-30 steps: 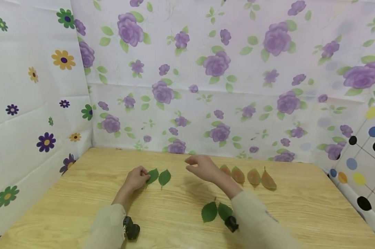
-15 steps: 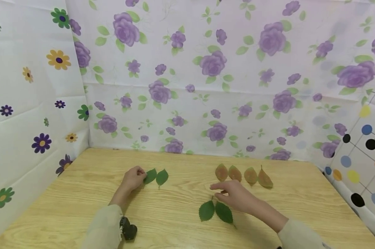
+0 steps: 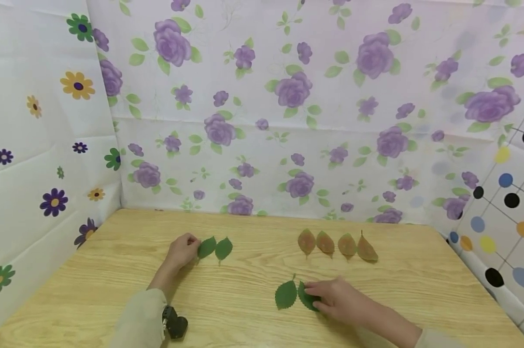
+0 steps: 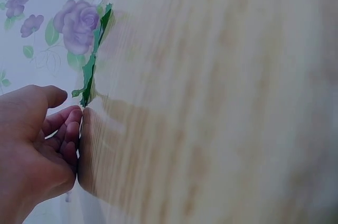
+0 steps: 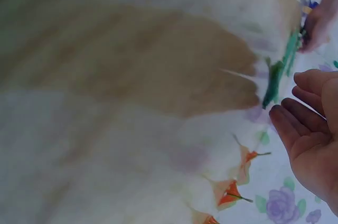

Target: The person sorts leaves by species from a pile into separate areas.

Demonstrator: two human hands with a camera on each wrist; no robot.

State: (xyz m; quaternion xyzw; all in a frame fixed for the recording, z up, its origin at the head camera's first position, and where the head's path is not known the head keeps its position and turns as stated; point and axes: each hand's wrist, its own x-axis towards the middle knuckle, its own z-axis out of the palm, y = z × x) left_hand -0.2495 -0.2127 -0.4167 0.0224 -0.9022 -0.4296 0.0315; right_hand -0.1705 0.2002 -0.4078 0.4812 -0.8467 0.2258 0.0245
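Note:
My left hand (image 3: 182, 251) rests on the table beside a green serrated leaf (image 3: 206, 247), its fingertips right at the leaf's left edge. A second green leaf (image 3: 223, 249) lies just right of that one. In the left wrist view the thumb stands apart from the loosely bent fingers, with nothing pinched between them. Nearer the front, my right hand (image 3: 342, 303) reaches over a dark green leaf (image 3: 304, 296) and partly hides it. Its thumb and fingers (image 5: 288, 121) are apart in the right wrist view. Another dark green leaf (image 3: 286, 295) lies just to the left.
Several reddish-brown leaves (image 3: 325, 242) lie in a row at the back right of the wooden table (image 3: 240, 309). Behind the table hangs a cloth with purple roses (image 3: 293, 90). Patterned cloths also line the left and right sides. A black wrist camera (image 3: 175, 325) sits at my left sleeve.
My right hand has come from the back middle, forward and right, down to the dark green leaf. The left hand stays at its leaf. The head view has shifted slightly.

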